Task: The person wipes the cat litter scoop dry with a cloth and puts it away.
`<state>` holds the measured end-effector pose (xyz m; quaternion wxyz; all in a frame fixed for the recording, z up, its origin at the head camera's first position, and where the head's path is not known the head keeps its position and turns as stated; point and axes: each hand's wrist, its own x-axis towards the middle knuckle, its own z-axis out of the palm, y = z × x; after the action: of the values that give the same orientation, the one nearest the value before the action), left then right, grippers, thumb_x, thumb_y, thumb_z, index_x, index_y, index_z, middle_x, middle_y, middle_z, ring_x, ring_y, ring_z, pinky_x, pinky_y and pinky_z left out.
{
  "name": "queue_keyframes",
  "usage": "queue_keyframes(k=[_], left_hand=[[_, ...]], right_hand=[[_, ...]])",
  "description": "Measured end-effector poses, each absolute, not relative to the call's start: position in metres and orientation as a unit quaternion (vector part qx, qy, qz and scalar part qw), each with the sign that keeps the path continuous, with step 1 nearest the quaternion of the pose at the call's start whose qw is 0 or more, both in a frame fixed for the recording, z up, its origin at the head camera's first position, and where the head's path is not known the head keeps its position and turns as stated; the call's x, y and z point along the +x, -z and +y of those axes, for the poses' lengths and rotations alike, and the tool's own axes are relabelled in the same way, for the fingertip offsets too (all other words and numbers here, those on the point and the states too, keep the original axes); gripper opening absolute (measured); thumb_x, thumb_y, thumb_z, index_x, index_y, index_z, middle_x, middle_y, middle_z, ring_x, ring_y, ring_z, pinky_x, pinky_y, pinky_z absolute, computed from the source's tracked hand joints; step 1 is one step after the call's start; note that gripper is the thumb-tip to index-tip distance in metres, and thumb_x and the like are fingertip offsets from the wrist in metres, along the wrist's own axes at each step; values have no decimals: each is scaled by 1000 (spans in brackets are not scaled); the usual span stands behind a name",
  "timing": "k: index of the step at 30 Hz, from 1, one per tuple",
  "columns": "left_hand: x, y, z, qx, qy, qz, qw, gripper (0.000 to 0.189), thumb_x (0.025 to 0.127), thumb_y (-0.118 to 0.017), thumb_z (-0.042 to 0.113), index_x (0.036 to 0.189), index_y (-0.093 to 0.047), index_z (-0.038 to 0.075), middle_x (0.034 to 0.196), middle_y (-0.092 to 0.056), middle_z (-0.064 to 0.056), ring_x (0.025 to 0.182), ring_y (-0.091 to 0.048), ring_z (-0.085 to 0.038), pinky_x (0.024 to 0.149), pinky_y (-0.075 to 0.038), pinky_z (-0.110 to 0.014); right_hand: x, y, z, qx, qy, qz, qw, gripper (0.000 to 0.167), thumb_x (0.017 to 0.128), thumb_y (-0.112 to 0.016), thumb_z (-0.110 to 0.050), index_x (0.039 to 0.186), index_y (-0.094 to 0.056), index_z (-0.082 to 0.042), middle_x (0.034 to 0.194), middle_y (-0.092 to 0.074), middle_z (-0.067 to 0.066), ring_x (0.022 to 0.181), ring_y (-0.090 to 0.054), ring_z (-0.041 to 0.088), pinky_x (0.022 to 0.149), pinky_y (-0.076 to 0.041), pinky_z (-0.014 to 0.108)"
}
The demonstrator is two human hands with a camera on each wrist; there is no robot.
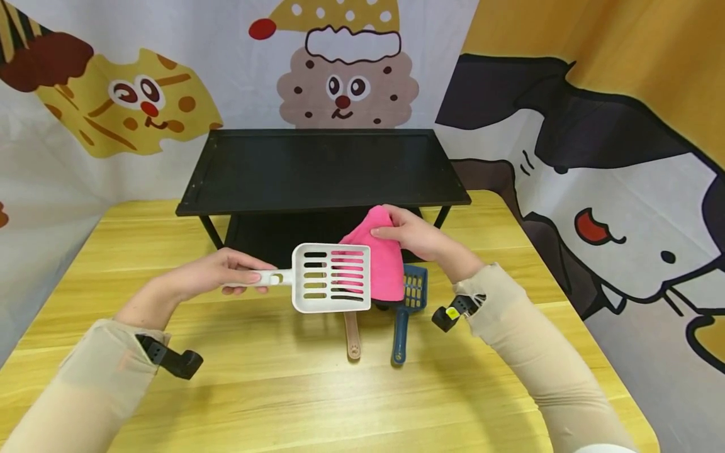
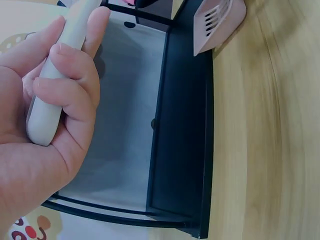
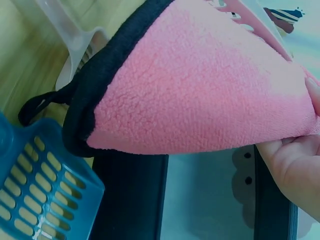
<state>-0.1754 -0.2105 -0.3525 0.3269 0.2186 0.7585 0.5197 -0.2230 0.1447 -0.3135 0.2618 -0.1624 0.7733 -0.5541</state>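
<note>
My left hand (image 1: 238, 272) grips the handle of a white slotted litter scoop (image 1: 298, 302), raised in front of the black rack. In the left wrist view, the fingers curl round that pale handle (image 2: 47, 117). My right hand (image 1: 412, 234) pinches the upper end of a pink fleecy cloth (image 1: 387, 274), which hangs down behind the scoop's head and overlaps it in the head view. The right wrist view shows the cloth's dark trim and a black loop (image 3: 40, 107). Below lie a blue slotted scoop (image 1: 401, 333) and a beige-pink scoop (image 1: 352, 336), its head mostly hidden in the head view.
A black two-level rack (image 1: 323, 170) stands at the back of the wooden table (image 1: 255, 390), its lower shelf partly behind the hands. Cartoon-printed curtains (image 1: 238, 75) hang behind and to the right. Each wrist carries a black camera mount (image 1: 170, 357).
</note>
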Motion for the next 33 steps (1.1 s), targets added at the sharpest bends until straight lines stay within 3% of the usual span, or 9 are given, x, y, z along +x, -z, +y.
queue_keyframes(k=[13, 21, 26, 29, 33], left_hand=[[-168, 339, -217, 188, -501, 788, 304, 39, 95, -53, 21, 121, -54, -8, 85, -69, 6, 56, -42, -8, 49, -32, -22], [-162, 331, -226, 168, -527, 783, 284, 36, 97, -50, 21, 119, -52, -7, 88, -70, 3, 57, -43, -9, 50, -35, -23], [-159, 324, -233, 172, -570, 758, 266, 21, 97, -46, 14, 113, -59, 8, 90, -71, 3, 57, -46, -9, 50, -35, -24], [-160, 322, -240, 185, -607, 728, 258, 26, 98, -41, 9, 111, -61, 18, 93, -72, 2, 58, -50, -8, 50, -37, -23], [-164, 321, -245, 182, -662, 685, 242, 31, 98, -38, 4, 113, -60, 18, 97, -72, -1, 62, -53, -7, 51, -42, -18]], right_hand=[[-223, 300, 185, -143, 579, 767, 236, 28, 96, -48, -10, 122, -40, -3, 98, -58, -1, 85, -59, 12, 74, -54, 24], [-219, 287, 213, -133, 583, 772, 217, 17, 96, -47, -10, 112, -42, -6, 87, -61, -6, 76, -61, 8, 72, -54, 22], [-216, 282, 229, -134, 574, 780, 209, 15, 97, -47, -11, 110, -43, -9, 88, -61, -7, 77, -61, 8, 72, -53, 21], [-215, 282, 235, -127, 570, 785, 210, 16, 97, -47, -12, 111, -42, -9, 89, -60, -7, 78, -60, 7, 72, -53, 20], [-214, 283, 241, -117, 571, 785, 212, 17, 97, -47, -13, 113, -41, -8, 89, -60, -7, 78, -60, 7, 71, -53, 20]])
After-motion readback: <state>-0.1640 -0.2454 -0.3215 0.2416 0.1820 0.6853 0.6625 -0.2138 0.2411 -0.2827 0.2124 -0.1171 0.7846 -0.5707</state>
